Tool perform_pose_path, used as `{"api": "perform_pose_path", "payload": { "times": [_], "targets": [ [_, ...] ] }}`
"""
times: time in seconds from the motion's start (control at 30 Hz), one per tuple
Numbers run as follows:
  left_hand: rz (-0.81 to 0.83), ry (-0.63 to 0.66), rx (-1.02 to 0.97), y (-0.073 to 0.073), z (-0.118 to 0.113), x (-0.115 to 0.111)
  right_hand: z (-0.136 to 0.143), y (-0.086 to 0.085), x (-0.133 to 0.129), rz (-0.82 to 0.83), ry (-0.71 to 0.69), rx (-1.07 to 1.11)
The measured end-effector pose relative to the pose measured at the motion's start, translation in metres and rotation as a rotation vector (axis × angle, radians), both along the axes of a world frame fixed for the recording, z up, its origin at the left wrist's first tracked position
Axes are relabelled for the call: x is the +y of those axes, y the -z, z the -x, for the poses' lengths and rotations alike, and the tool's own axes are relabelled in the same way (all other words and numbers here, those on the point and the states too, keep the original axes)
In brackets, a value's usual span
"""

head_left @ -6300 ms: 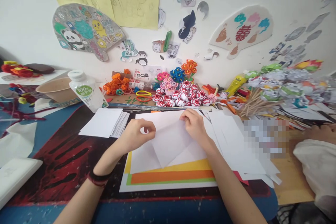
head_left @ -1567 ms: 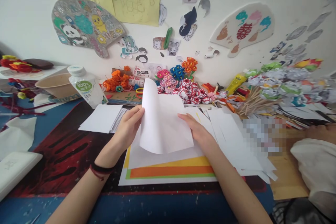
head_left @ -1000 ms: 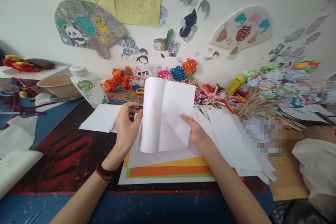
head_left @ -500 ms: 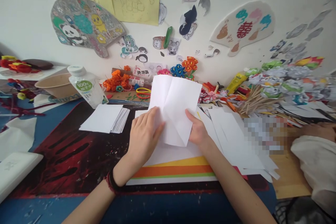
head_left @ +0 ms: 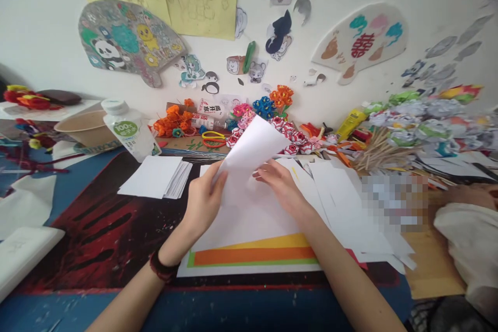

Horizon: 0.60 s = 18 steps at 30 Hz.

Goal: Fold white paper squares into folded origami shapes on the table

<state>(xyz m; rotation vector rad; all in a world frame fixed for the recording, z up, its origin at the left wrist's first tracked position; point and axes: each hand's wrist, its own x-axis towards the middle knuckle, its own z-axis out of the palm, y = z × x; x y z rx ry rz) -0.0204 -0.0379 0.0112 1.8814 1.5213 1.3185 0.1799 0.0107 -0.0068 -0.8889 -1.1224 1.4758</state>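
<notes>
The left hand, just left of the frame's centre, pinches the lower left edge of a white sheet between thumb and fingers. The sheet is raised at the centre of the frame, curled and tilted, its tip pointing up in front of the flowers. The right hand, right of centre, has its fingers loosely bent at the sheet's lower right; I cannot tell whether they grip it. A dark band circles the left wrist.

Below both hands lies a paper pile, with white, yellow, orange and green showing at its lower edge. It rests on a dark red and black mat across the middle of the frame. Left of centre is a stack of small white sheets, with a white bottle behind it. Right of centre, more white papers overlap near the right forearm.

Red-and-white roses and blue flowers sit behind the sheet. Sticks bearing paper flowers fan out at the right, and another person's pale sleeve shows at the right edge
</notes>
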Motion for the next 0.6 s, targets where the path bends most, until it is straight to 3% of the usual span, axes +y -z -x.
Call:
{"api": "perform_pose_path", "payload": {
  "times": [0.1, 0.2, 0.3, 0.47, 0.6],
  "targets": [
    [-0.221, -0.050, 0.239, 0.000, 0.007, 0.005, -0.010, 0.004, 0.003, 0.047, 0.048, -0.125],
    [-0.380, 0.010, 0.420, 0.007, 0.009, 0.009, -0.011, 0.006, -0.003, 0.076, -0.207, -0.090],
    [-0.414, 0.044, 0.499, 0.017, 0.009, 0.012, -0.002, 0.007, -0.011, 0.133, -0.452, 0.062],
    [-0.424, 0.055, 0.508, 0.022, 0.011, 0.010, 0.013, 0.004, -0.012, 0.168, -0.320, 0.280],
    [-0.441, 0.103, 0.678, 0.021, 0.009, 0.008, 0.018, -0.003, -0.017, 0.111, -0.440, 0.253]
  ]
}}
